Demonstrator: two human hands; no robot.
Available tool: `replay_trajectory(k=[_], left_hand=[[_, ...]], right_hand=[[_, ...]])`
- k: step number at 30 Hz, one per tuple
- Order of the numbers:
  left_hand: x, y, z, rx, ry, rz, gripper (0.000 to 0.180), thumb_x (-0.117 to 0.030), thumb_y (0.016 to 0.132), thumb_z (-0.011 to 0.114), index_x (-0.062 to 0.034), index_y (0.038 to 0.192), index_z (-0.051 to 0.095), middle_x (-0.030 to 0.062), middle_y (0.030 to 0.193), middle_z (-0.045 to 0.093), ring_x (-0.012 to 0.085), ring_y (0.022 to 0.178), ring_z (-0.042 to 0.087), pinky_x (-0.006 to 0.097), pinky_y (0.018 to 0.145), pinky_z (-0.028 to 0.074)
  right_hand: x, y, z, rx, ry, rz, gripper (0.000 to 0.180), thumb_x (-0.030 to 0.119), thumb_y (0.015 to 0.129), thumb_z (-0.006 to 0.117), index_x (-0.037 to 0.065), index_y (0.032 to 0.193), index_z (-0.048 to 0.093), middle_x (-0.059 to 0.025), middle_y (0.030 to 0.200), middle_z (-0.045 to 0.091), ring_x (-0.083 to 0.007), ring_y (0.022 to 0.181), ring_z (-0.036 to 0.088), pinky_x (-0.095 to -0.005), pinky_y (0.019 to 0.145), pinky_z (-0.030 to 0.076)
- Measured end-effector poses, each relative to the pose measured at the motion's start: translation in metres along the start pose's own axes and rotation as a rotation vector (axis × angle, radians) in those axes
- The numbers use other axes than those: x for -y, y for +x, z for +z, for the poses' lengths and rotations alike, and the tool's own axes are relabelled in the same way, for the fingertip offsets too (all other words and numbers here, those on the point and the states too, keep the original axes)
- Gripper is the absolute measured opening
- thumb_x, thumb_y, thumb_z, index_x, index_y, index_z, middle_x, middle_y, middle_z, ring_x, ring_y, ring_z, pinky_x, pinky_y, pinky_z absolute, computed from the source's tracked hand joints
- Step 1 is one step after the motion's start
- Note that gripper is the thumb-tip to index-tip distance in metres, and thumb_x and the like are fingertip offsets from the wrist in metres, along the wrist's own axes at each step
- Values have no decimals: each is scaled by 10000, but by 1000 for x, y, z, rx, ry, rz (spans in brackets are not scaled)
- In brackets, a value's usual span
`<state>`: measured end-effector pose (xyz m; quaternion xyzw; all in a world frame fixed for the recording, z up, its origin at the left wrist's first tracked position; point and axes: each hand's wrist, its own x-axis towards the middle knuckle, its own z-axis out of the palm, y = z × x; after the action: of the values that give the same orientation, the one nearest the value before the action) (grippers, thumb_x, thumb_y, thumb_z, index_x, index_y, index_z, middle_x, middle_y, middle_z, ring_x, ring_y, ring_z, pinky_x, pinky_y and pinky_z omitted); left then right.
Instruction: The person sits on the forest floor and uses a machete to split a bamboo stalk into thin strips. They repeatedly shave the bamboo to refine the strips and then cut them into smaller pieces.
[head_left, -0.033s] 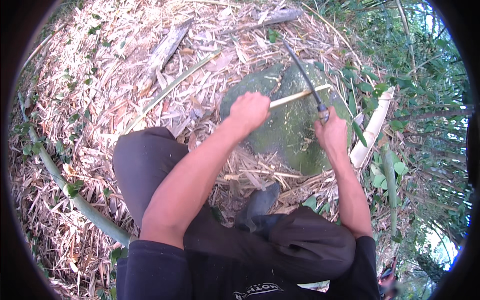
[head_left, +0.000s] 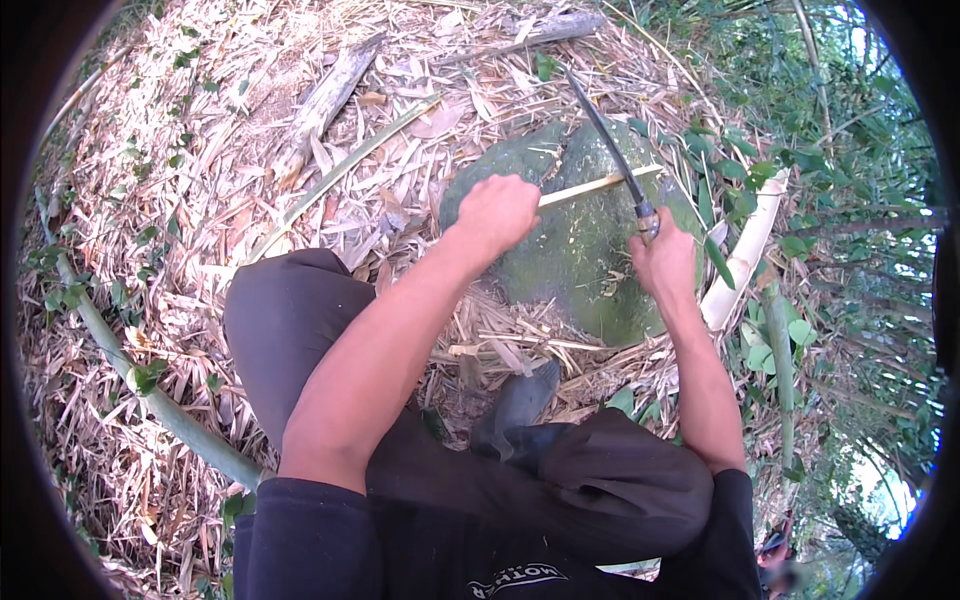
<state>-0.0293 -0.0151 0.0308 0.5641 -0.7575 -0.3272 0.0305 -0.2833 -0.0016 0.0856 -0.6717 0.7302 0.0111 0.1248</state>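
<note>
A thin pale strip (head_left: 588, 189) is being held over the green rock (head_left: 575, 275), running from about ten o'clock to two o'clock on its face; whether the stone is being touched by it cannot be told. Its left end is being gripped in the left hand (head_left: 497, 212), with the fingers curled tight. Close to the free end, the strip is being crossed by a long knife (head_left: 606, 137), whose tip is being pointed toward eleven o'clock and whose handle is being gripped in the right hand (head_left: 663, 250), near three o'clock. If the edge is being angled too steeply, the strip could be cut through; if it is skidding, the left fingers could be reached, as no guard is being seen. A twist could also be caused, since only one end is being held by hand. By a slip toward six o'clock, the boot (head_left: 520, 400) or the bent legs could be endangered. Beyond the rock, at three o'clock, a pale bamboo piece (head_left: 745, 255) could be bumped by the right forearm if the elbow is being swung wide.
</note>
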Motion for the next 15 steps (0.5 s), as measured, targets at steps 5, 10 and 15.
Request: replay_trajectory(k=[5,10,15], left_hand=[[14,-6,13,-95,-13,18,330,-345,919,735,-41,1044,741,190,1006,736,387,967,715,484,882,573],[12,-2,3,4,-149,-21,439,-452,963,662,-24,1035,732,213,1025,727,408,1025,691,502,909,549],[2,-3,-4,131,-188,-90,496,-485,981,627,-2,1040,725,222,1080,717,405,1092,671,501,950,534]], right_hand=[[-3,6,-6,66,188,-31,270,127,811,681,2,1039,608,-254,737,669,-419,669,676,-479,678,563],[-43,19,7,306,800,146,289,124,778,694,2,1027,612,-205,715,660,-325,596,652,-407,609,533],[0,-6,-8,-49,172,-67,295,129,778,711,19,1037,622,-181,725,675,-313,551,652,-411,558,526]])
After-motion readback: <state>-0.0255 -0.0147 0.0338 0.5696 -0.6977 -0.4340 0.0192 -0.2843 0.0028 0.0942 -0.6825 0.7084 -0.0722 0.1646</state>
